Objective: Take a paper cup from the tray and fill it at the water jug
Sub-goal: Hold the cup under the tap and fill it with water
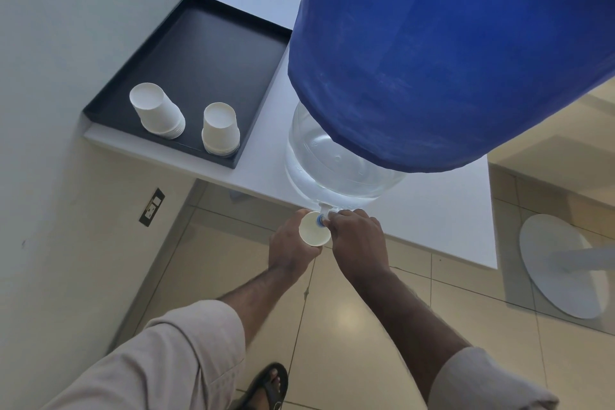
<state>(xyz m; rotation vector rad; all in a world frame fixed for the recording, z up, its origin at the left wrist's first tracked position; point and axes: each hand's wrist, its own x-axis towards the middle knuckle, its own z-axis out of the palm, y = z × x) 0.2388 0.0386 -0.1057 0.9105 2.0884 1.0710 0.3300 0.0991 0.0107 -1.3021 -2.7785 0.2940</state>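
Observation:
A large clear water jug (336, 163) under a blue cloth cover (449, 50) stands at the front edge of a white table. Its small tap (323, 214) juts out over the floor. My left hand (290, 245) holds a white paper cup (314, 229) upright right under the tap, its mouth facing me. My right hand (357, 232) grips the tap from the right, fingers closed around it. Whether water is running cannot be seen. A black tray (206, 53) to the left holds two upside-down stacks of paper cups (156, 111) (220, 128).
The white table (439, 210) ends just behind my hands. A white wall with a power socket (151, 207) rises on the left. A round white stand base (562, 263) lies on the tiled floor at right. My sandalled foot (266, 386) is below.

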